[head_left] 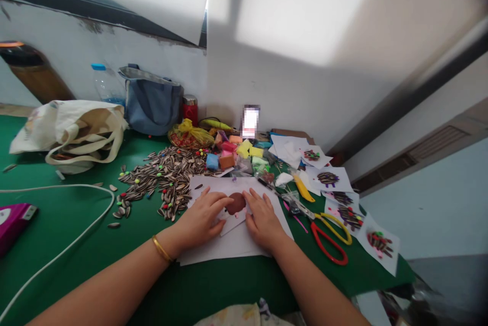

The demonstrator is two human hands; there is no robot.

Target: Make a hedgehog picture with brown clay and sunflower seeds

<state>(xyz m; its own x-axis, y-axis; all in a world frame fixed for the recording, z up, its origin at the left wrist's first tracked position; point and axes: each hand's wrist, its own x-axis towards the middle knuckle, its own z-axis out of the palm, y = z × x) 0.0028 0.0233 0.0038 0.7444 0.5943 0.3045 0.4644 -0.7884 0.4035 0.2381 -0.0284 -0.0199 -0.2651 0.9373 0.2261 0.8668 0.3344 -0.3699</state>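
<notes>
A flat, rounded piece of brown clay (237,204) with small pink bits and a dark dot near its lower edge lies on a small white card (230,225). Under the card are larger white sheets of paper (198,255). My left hand (204,215), below a gold bangle (162,248), rests on the left side, its fingers stretched out and an index fingertip at the clay's edge. Flat on the right side of the card lies my right hand (265,220), fingers extended close to the clay. Neither hand grips anything.
Sunflower seeds (168,178) are heaped behind my left hand, with colored clay packs (227,161) behind the paper. Scissors with red and yellow handles (324,229) lie right, beside seed-covered clay cards (379,244). A white cable (82,237), bags (154,99) and a phone (250,122) are around.
</notes>
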